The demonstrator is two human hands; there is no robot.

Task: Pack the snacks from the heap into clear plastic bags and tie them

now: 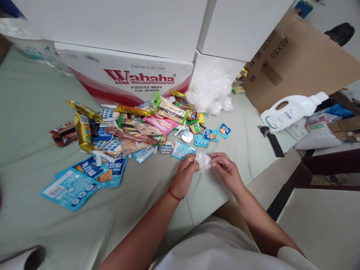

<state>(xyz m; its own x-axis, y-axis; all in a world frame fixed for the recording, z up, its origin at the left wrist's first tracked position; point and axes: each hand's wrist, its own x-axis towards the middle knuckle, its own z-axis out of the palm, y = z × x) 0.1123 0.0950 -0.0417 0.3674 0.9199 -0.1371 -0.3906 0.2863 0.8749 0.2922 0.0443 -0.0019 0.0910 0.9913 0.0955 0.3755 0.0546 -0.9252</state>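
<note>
One crumpled clear plastic wad [203, 162] is pinched at its left edge by the left hand [184, 175]; the right hand [227, 173] touches its right edge, whether gripping I cannot tell. Just beyond lies a blue packet [182, 150], then heaped wrapped snacks [147, 128], a white plastic bundle [211, 89] and a Wahaha carton [135, 77].

Holding crumpled plastic [204, 163] between left hand [183, 175] and right hand [228, 173], above the bench [146, 191] near its front edge. Facing heaped snack packets [135, 135] before a Wahaha carton [137, 75], bunched clear film [211, 90] and, near the right edge, a white jug [291, 111].
</note>
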